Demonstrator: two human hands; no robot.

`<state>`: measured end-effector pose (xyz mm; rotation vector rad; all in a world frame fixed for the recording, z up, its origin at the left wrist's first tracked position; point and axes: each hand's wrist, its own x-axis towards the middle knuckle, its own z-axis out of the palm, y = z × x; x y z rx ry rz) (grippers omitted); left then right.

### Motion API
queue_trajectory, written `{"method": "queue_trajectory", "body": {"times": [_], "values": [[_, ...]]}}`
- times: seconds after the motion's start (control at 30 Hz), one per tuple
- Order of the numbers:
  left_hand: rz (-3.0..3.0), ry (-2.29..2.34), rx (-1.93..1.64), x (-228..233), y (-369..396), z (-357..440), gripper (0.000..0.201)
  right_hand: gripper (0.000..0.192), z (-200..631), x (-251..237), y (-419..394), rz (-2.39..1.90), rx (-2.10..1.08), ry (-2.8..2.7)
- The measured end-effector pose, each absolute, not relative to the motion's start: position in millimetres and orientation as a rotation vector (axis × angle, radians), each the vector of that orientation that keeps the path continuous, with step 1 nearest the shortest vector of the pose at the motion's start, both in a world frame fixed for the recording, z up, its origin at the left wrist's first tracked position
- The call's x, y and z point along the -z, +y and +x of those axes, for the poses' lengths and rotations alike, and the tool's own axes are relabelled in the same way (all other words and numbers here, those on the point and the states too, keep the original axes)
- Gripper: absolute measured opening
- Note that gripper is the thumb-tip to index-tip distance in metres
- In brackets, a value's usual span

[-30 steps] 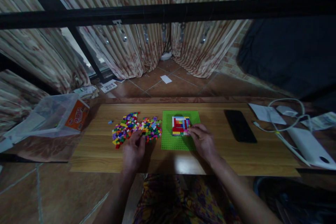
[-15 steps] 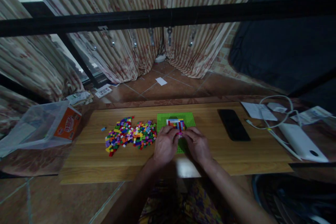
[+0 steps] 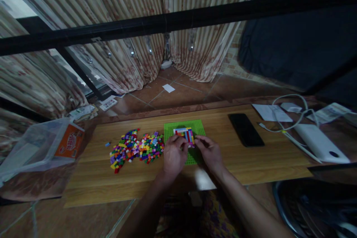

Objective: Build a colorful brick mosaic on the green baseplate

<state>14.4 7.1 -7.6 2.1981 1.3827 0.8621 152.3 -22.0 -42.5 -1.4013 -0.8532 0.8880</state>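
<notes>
A small build of colourful toy bricks (image 3: 183, 131), with a pale border along its far side, sits on the green baseplate (image 3: 199, 126). My left hand (image 3: 174, 153) rests over the near left part of the baseplate, fingers curled in toward the thumb at the build's near edge. Whatever lies between those fingertips is hidden. At the build's right side, my right hand (image 3: 209, 152) has its thumb and forefinger drawn together; any piece in them is too small to make out. Left of the baseplate spreads a heap of loose toy bricks (image 3: 150, 148).
A black phone (image 3: 245, 130) lies right of the baseplate on the wooden table (image 3: 117, 189). Beyond it are a white power bank (image 3: 320, 143), a white cable (image 3: 299, 122) and papers. A clear plastic box (image 3: 41, 148) stands off the table's left end.
My hands have drawn slightly apart, the right one moving off to the right, and more of the brick build shows between them. The camera view has tilted a little.
</notes>
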Motion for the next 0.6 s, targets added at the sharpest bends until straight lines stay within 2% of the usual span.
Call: {"method": "queue_trajectory", "body": {"times": [0.17, 0.47, 0.6], "values": [[2.027, 1.449, -0.838, 3, 13, 19, 0.011, 0.045, 152, 46, -15, -1.498, -0.871, -0.884], [1.915, 1.513, -0.602, -10, 27, 24, 0.012, 0.04, 148, 41, -17, -1.601, -0.706, -1.1], [1.938, 1.528, -0.592, -9, 26, 25, 0.011, 0.041, 148, 42, -19, -1.571, -0.74, -1.091]]}}
